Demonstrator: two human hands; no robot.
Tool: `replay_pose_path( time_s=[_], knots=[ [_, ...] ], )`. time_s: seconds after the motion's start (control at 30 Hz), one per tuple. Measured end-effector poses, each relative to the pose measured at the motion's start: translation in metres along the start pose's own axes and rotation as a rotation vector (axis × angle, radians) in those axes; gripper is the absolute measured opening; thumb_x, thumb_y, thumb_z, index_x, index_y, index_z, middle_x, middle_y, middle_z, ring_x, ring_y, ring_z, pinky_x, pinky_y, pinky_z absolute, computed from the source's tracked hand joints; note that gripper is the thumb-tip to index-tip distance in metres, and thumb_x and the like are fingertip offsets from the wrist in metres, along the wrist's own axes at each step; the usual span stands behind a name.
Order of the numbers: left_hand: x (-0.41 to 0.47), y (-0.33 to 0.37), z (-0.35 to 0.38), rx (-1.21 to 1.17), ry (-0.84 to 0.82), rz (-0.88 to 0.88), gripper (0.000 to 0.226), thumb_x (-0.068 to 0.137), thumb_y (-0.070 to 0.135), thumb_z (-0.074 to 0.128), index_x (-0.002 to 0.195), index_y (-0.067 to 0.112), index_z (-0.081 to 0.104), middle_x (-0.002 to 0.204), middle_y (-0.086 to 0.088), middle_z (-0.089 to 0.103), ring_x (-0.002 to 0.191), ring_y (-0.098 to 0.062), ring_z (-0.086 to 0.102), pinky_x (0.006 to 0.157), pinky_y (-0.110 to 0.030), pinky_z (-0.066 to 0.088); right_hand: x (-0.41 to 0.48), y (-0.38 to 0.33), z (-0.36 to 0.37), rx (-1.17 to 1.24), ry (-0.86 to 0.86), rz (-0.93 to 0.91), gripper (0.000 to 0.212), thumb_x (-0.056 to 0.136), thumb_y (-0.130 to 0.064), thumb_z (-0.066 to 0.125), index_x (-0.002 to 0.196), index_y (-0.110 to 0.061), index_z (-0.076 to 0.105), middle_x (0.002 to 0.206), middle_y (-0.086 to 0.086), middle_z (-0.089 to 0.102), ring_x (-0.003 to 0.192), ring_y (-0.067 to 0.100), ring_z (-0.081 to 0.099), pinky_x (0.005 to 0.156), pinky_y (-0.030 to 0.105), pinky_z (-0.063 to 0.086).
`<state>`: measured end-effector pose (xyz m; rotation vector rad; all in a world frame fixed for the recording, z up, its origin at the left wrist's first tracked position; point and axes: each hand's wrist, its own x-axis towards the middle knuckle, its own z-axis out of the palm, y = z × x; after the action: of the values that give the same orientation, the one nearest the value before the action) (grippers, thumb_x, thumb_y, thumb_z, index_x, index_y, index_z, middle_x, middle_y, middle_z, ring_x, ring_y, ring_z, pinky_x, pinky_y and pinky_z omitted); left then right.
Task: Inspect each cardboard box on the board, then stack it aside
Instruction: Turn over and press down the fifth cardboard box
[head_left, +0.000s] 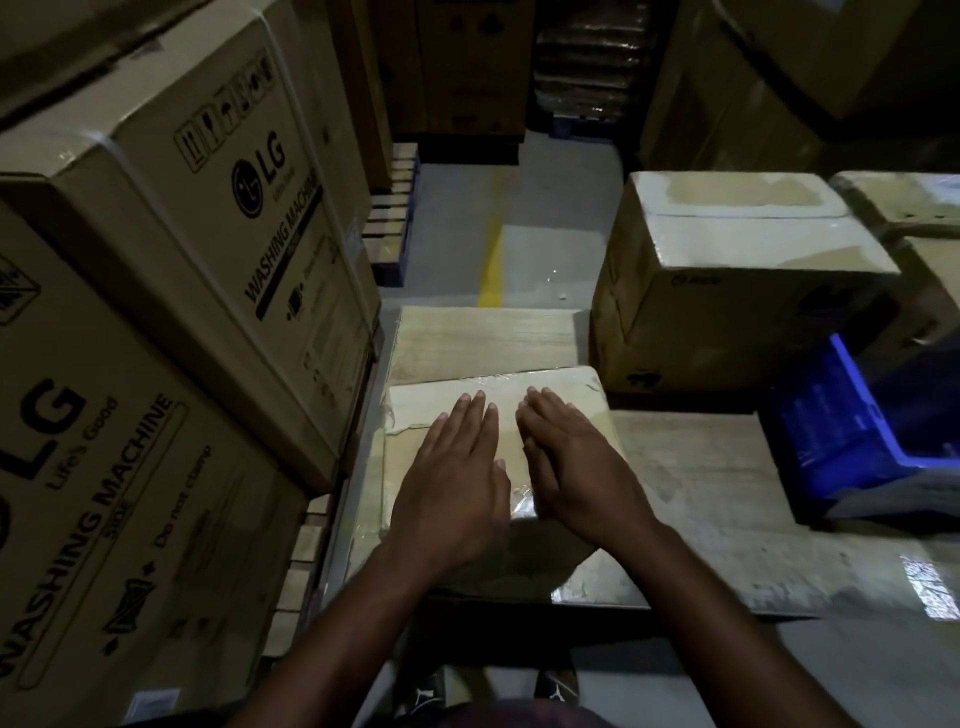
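Both hands lie flat, fingers straight and gripping nothing, on top of the taped cardboard box (566, 387) in the lower centre of the frame, the left hand (452, 483) just beside the right hand (582, 467). That box sits at the left end of the wooden board (701, 467), near the washing machine cartons (208, 234) stacked along the left edge. Right of centre, a larger cardboard box (727, 301) rises beyond the board's bare part, a blue crate (841, 431) lower right of it.

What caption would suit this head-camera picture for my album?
Left hand and right hand rest open on a taped cardboard box on the board, beside stacked washing machine cartons.
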<state>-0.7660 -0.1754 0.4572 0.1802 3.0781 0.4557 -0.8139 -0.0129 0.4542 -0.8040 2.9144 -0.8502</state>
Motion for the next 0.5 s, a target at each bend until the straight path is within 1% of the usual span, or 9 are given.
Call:
replay_pose_path(
  time_s=[0.1, 0.2, 0.27, 0.33, 0.37, 0.5],
  knots=[
    [0.01, 0.009, -0.002, -0.025, 0.025, 0.005, 0.079, 0.088, 0.047, 0.0, 0.159, 0.013, -0.001, 0.167, -0.004, -0.006, 0.153, -0.016, -0.012, 0.125, -0.037, -0.001, 0.006, 0.015, -0.012, -0.094, 0.048, 0.006, 0.049, 0.101, -0.015, 0.05, 0.149, -0.006, 0.045, 0.16, 0.011, 0.036, 0.151, 0.024, 0.026, 0.122, 0.028, 0.01],
    [0.023, 0.019, 0.003, -0.005, 0.006, 0.014, 0.073, 0.095, 0.044, 0.008, 0.159, 0.012, 0.0, 0.167, -0.005, -0.007, 0.153, -0.017, -0.012, 0.125, -0.037, -0.002, 0.01, 0.033, -0.014, -0.142, 0.035, 0.031, 0.052, 0.103, -0.016, 0.046, 0.153, -0.007, 0.038, 0.163, 0.01, 0.03, 0.153, 0.022, 0.018, 0.123, 0.03, 0.007],
    [0.027, 0.021, 0.008, 0.041, -0.017, 0.018, 0.07, 0.097, 0.042, 0.013, 0.159, 0.011, 0.002, 0.167, -0.006, -0.007, 0.153, -0.017, -0.012, 0.125, -0.037, -0.002, 0.01, 0.039, -0.01, -0.044, 0.032, 0.054, 0.05, 0.105, -0.017, 0.042, 0.154, -0.007, 0.036, 0.163, 0.008, 0.029, 0.154, 0.017, 0.012, 0.125, 0.033, 0.013],
    [0.028, 0.02, 0.011, 0.062, -0.022, 0.017, 0.069, 0.098, 0.041, 0.014, 0.159, 0.01, 0.004, 0.167, -0.006, -0.006, 0.153, -0.017, -0.011, 0.125, -0.037, -0.003, 0.009, 0.042, -0.006, 0.036, 0.049, 0.068, 0.049, 0.106, -0.017, 0.041, 0.154, -0.007, 0.037, 0.163, 0.007, 0.029, 0.153, 0.013, 0.01, 0.124, 0.03, 0.016],
    [0.027, 0.02, 0.011, 0.059, -0.021, 0.02, 0.069, 0.098, 0.041, 0.015, 0.159, 0.011, 0.005, 0.167, -0.005, -0.005, 0.153, -0.016, -0.011, 0.125, -0.036, -0.003, 0.008, 0.043, -0.004, 0.046, 0.057, 0.069, 0.048, 0.106, -0.017, 0.04, 0.153, -0.006, 0.037, 0.163, 0.007, 0.03, 0.153, 0.013, 0.01, 0.123, 0.03, 0.017],
    [0.025, 0.02, 0.012, 0.035, 0.004, 0.028, 0.069, 0.098, 0.042, 0.016, 0.159, 0.012, 0.006, 0.167, -0.004, -0.004, 0.153, -0.014, -0.012, 0.124, -0.032, -0.006, 0.004, 0.045, -0.001, 0.086, 0.094, 0.076, 0.051, 0.104, -0.024, 0.034, 0.152, -0.008, 0.04, 0.162, 0.004, 0.032, 0.154, 0.014, 0.014, 0.124, 0.038, 0.024]
  ],
)
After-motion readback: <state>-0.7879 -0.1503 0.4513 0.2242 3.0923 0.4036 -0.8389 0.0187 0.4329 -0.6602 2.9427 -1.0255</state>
